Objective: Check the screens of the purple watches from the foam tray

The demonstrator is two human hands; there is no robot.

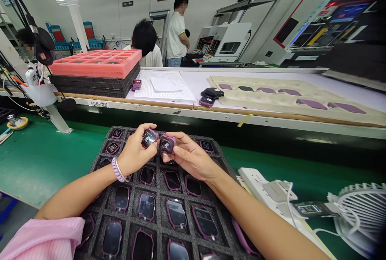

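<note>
My left hand (134, 151) pinches a purple smartwatch case (149, 138) with its screen lit, between thumb and forefinger. Close beside it, my right hand (193, 156) grips a second purple smartwatch case (167, 144), its screen lit too. Both are held just above a dark grey foam tray (159, 189) divided into square cells. Many cells hold similar purple watches; one dark-screened smartwatch (146, 207) lies in the middle of the tray. A few near the back, such as a watch (117, 133) at the far left corner, show lit screens.
A white power strip (256, 181) and a white fan (362, 211) are on the right. Across the back runs a shelf with stacked pink (120, 69) and black foam trays, paper sheets (165, 85), loose watches (208, 100) and a beige tray (271, 95). Other people are behind it.
</note>
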